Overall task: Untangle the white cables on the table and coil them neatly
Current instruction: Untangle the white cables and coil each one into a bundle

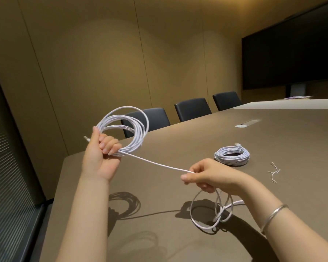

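My left hand [102,154] is raised above the table's left corner and grips a round coil of white cable [138,127], with a plug end sticking out beside the thumb. A straight run of the same cable [155,163] stretches to my right hand [206,176], which pinches it between thumb and fingers. Below my right hand the loose tail [203,216] hangs in a few loops onto the table [178,144]. A second white cable [232,155] lies wound in a tidy coil on the table, beyond my right hand.
Small white twist ties [274,172] lie right of the wound coil. A socket hatch [247,123] sits in the tabletop farther back. Three dark chairs [192,108] line the far edge. A large black screen [292,53] hangs on the right wall.
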`<control>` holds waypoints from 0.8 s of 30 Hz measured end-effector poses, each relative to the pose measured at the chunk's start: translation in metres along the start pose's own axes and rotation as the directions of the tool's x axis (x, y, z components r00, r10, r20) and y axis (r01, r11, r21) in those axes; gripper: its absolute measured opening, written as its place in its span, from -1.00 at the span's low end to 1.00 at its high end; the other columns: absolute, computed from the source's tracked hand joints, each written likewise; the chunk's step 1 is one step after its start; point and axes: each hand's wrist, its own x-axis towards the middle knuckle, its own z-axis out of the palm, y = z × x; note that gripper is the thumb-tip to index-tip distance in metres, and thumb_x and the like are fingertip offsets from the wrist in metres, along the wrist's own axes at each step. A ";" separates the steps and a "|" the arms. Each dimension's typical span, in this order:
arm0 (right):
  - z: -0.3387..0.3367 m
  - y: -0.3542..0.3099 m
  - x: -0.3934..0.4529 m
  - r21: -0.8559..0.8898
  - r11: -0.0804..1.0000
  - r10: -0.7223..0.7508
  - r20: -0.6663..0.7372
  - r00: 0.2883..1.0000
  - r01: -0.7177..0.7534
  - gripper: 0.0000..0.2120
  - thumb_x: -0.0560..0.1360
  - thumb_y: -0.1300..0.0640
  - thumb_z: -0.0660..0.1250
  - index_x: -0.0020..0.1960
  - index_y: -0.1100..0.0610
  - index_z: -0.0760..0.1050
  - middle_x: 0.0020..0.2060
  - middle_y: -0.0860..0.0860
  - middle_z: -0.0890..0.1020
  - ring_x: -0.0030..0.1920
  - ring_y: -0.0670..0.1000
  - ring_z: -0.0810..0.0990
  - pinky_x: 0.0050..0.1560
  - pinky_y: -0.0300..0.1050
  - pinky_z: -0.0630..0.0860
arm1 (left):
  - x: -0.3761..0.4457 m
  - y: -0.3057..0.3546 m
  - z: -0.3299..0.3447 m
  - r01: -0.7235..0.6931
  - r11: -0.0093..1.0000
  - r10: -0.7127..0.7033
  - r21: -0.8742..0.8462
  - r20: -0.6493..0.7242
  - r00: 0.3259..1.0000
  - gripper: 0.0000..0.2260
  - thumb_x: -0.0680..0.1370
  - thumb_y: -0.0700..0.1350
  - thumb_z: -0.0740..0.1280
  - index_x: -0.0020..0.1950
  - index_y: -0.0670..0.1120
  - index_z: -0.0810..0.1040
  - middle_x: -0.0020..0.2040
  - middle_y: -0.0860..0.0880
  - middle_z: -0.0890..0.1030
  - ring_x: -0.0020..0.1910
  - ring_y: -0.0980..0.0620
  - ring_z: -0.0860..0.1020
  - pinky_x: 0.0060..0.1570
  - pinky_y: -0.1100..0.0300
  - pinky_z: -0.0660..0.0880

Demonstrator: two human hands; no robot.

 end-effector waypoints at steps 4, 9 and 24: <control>-0.019 0.013 -0.004 0.057 0.986 0.158 -0.004 0.987 -0.158 -0.73 0.50 0.00 0.41 -0.13 0.22 0.60 -0.52 0.01 0.38 -0.44 0.01 0.47 -0.33 -0.19 0.44 | -0.001 0.015 -0.015 -0.077 0.977 0.062 -0.197 -0.081 0.995 -0.54 0.67 0.07 0.15 -0.41 -0.06 0.32 -0.55 0.09 0.25 -0.61 0.13 0.22 -0.57 0.36 0.21; -0.028 0.013 -0.003 0.454 0.869 0.299 -0.168 0.939 -0.196 -0.69 0.47 0.01 0.43 -0.33 0.13 0.43 -0.54 -0.03 0.33 -0.53 -0.06 0.36 -0.46 -0.26 0.35 | 0.003 0.013 -0.020 -0.135 0.979 0.105 -0.151 -0.191 0.976 -0.55 0.67 0.07 0.15 -0.39 -0.04 0.31 -0.55 0.09 0.24 -0.61 0.13 0.21 -0.57 0.35 0.19; 0.008 -0.035 -0.004 0.690 0.631 -0.122 -0.362 0.924 0.354 -0.81 0.51 0.27 0.33 0.10 0.22 0.63 -0.29 0.06 0.64 -0.22 -0.01 0.62 -0.05 -0.06 0.65 | -0.013 -0.060 0.026 -0.165 0.685 0.077 0.710 0.155 0.985 -0.64 0.65 -0.01 0.24 -0.33 -0.05 0.33 -0.54 0.05 0.21 -0.57 0.11 0.16 -0.53 0.28 0.10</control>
